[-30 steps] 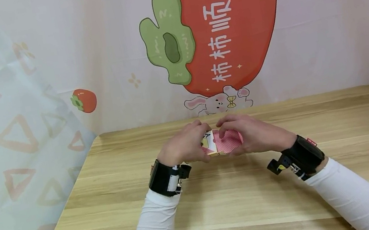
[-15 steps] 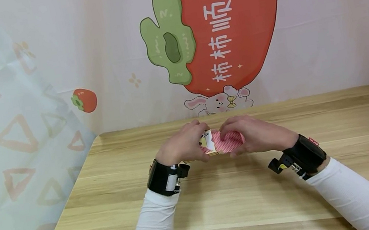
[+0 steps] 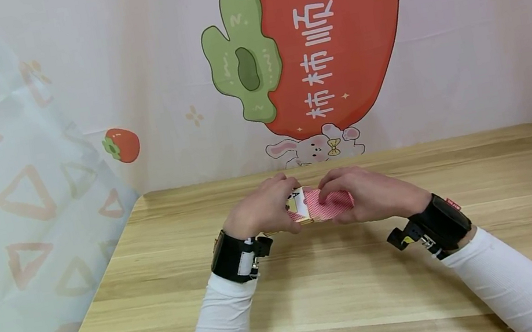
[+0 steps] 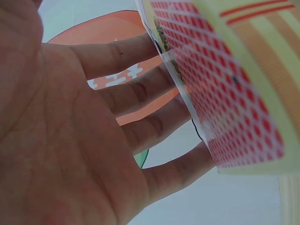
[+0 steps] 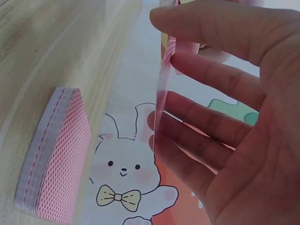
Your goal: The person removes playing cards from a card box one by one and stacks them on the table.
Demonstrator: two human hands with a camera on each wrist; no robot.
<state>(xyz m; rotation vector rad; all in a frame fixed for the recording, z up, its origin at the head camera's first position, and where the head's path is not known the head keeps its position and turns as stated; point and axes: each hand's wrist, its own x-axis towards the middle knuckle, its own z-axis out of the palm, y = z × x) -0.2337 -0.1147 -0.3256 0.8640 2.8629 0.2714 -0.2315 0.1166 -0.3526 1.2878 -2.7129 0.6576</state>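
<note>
My left hand (image 3: 265, 207) grips a playing card box (image 3: 298, 205) printed with an "A", between thumb and fingers. Close up in the left wrist view, the box (image 4: 220, 93) shows a red lattice face and a cream side with stripes. To its right, my right hand (image 3: 368, 193) holds a thin piece of playing cards (image 3: 322, 203) with red lattice backs by the edges. They appear nearly edge-on in the right wrist view, beside the box, their left end close to it. A deck of cards (image 5: 61, 159) rests on the table below; the hands and cards hide it from the head view.
The wooden table (image 3: 320, 298) spreads in front and to both sides. Behind it hangs a printed cloth (image 3: 177, 75) with a large red persimmon and a rabbit. Each wrist wears a black camera band (image 3: 439, 222).
My hands have drawn very slightly apart, the left one leftward and the right one rightward. A little more red card back shows between them. Both holds stay the same.
</note>
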